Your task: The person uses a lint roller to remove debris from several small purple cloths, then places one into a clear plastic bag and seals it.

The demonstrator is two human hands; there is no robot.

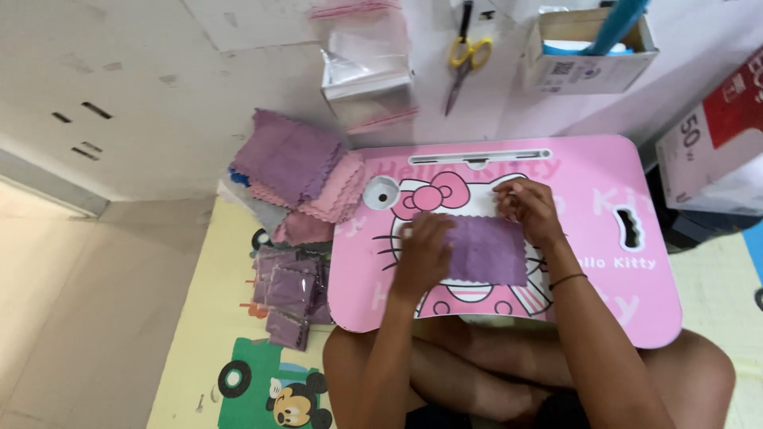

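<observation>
Purple cloth: lay flat on the pink lap bench, about the middle of its top, over the printed cartoon cat face and just below the cat's pink bow.
Left hand: pressed palm-down on the cloth's left edge, fingers spread – holding it flat rather than gripping it.
Right hand: sat at the cloth's upper right corner, fingertips bent in and apparently pinching that corner; whether the pinch was closed, I could not tell.
How the cloth would handle: it looked thin, soft and very light – a limp square with wavy-cut edges that would drape and fold with no stiffness. Nothing fragile about it. It could slide on the smooth bench top unless one hand pinned it.
Where to take hold: by my judgement, at a corner or along an edge, pinched between thumb and fingertips, with the other hand flat on the cloth.
Stack of loose cloths: purple and pink pieces, piled to the left of the bench, just off its upper left corner.
Bagged cloths: clear packets with purple cloth inside, on the floor mat left of the bench.
Scissors: yellow-handled, beyond the far edge of the bench.
Clear bags: beside the scissors, also beyond the bench.
</observation>
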